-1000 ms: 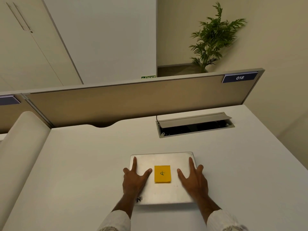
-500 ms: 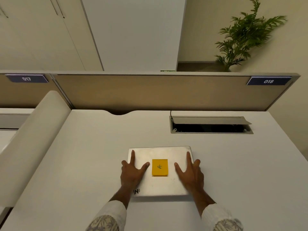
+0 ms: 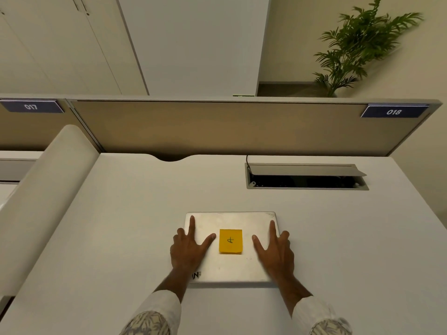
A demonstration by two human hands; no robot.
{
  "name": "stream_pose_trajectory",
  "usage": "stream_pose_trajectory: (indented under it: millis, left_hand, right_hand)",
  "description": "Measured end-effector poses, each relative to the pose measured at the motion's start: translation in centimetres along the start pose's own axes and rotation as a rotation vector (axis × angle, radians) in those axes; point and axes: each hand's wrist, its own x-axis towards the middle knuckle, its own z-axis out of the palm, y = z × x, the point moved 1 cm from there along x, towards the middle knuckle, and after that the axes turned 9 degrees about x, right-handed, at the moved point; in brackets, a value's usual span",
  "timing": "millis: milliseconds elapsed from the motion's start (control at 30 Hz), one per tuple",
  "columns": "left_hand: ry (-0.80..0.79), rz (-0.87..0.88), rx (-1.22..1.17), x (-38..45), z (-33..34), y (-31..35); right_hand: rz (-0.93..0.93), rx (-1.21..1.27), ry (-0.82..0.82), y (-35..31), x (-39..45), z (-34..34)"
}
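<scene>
A closed silver laptop (image 3: 232,220) lies flat on the white desk (image 3: 121,226) in front of me. A yellow sticky note (image 3: 230,241) with a handwritten mark sits in the middle of its lid. My left hand (image 3: 187,250) rests flat on the lid's left side, fingers straight and spread. My right hand (image 3: 275,250) rests flat on the lid's right side in the same way, with its outer fingers over the right edge. The note lies between the two thumbs, touched by neither.
An open cable hatch (image 3: 307,176) is set in the desk at the back right. A beige divider panel (image 3: 229,126) with labels 017 and 018 closes the far edge. A rounded white partition (image 3: 46,189) runs along the left. A potted plant (image 3: 358,47) stands beyond.
The camera view has swung left and levelled, bringing the 017 label into sight. Both hands stay flat on the laptop lid; the laptop and note have not visibly moved.
</scene>
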Motion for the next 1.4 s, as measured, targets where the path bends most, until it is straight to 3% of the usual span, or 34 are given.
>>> stream_pose_trajectory:
  millis: [1233, 1400]
  left_hand:
    - [0.106, 0.018, 0.288, -0.5, 0.9, -0.1]
    - [0.064, -0.006, 0.108, -1.6, 1.0, 0.2]
  right_hand:
    - [-0.028, -0.105, 0.013, -0.5, 0.0, 0.4]
    - [-0.099, -0.052, -0.051, -1.2, -0.8, 0.4]
